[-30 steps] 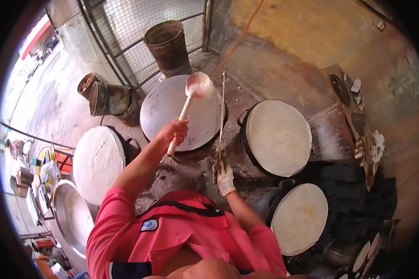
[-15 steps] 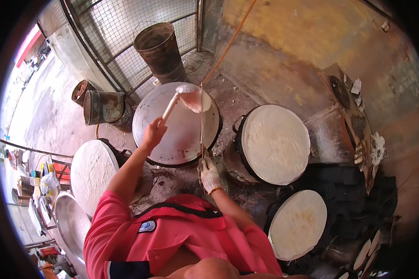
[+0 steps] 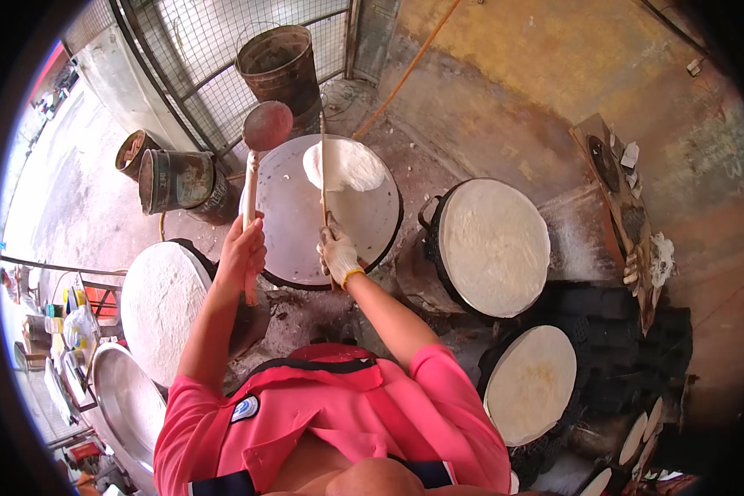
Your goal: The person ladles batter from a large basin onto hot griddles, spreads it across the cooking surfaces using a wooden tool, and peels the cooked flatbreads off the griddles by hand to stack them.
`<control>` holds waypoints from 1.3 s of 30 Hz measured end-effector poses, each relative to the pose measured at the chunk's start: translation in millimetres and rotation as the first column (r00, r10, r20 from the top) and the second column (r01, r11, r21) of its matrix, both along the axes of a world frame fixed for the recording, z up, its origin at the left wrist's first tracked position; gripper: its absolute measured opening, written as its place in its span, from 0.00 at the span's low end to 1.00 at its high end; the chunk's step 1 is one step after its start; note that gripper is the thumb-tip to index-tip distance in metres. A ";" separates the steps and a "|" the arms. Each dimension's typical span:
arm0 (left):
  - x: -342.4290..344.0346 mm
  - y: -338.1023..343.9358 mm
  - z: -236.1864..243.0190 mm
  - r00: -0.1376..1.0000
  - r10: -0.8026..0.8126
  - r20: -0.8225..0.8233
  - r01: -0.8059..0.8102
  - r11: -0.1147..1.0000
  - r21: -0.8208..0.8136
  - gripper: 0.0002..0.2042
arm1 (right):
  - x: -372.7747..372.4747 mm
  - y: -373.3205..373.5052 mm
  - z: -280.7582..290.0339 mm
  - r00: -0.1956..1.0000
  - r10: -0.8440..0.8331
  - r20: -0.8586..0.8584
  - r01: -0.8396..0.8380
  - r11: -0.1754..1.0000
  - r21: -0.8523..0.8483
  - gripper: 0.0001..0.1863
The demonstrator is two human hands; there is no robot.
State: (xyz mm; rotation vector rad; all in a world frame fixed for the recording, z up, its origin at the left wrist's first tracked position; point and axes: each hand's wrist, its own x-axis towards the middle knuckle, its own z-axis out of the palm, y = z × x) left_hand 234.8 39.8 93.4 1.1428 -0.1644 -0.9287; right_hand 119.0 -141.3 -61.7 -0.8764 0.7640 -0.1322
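Observation:
A round metal griddle (image 3: 293,236) lies in front of me with a patch of white batter (image 3: 360,165) on its far part. My bare left hand (image 3: 244,250) is closed around the long pale handle of a ladle (image 3: 268,126), its bowl raised over the griddle's far left edge. My right hand (image 3: 339,256), in a white work glove, grips a long thin stick (image 3: 324,169) that points away from me across the batter. From this angle I cannot tell whether the stick touches the griddle.
White sheets of batter cover round griddles on the left (image 3: 164,310), right (image 3: 496,248) and lower right (image 3: 533,384). A large metal basin (image 3: 112,384) stands at the lower left. Rusty buckets (image 3: 277,70) stand beyond the griddle, and dark blocks (image 3: 628,331) are stacked at right.
Batter has left the ladle and lies on the griddle. The ladle has moved left and is held upright. My right hand and the stick have moved left and farther forward.

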 end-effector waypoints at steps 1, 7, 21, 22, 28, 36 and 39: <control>-1.3 7.4 1.9 1.000 -0.009 0.012 0.009 1.000 0.024 0.08 | -0.6 1.6 -0.2 1.000 -0.003 0.021 0.000 0.991 0.137 0.09; -0.8 66.1 19.6 0.994 0.046 0.104 -0.053 0.996 0.070 0.09 | -81.3 55.7 26.9 0.872 -0.438 0.217 0.378 0.886 0.269 0.28; 30.2 118.4 -37.9 0.991 0.117 0.057 -0.125 0.981 0.148 0.12 | 0.6 36.9 28.3 0.805 0.005 -0.593 -0.517 0.497 -0.697 0.26; 30.3 117.4 -38.0 0.991 0.115 0.070 -0.125 0.980 0.157 0.12 | -0.6 37.5 36.3 0.806 0.000 -0.592 -0.514 0.495 -0.700 0.26; 31.5 117.8 -33.9 0.980 0.127 0.156 -0.158 0.966 0.204 0.12 | -46.6 34.8 -2.9 0.981 -0.164 -0.103 0.053 0.738 -0.673 0.21; 15.9 105.3 -48.2 0.945 0.244 0.218 -0.294 0.926 0.236 0.09 | -30.1 -15.9 12.4 0.749 -0.017 -0.662 -0.617 0.345 -0.707 0.27; 0.1 97.8 -57.5 0.933 0.306 0.191 -0.349 0.898 0.268 0.09 | -24.2 -27.4 52.1 0.658 0.212 -0.722 -0.743 0.338 -0.578 0.25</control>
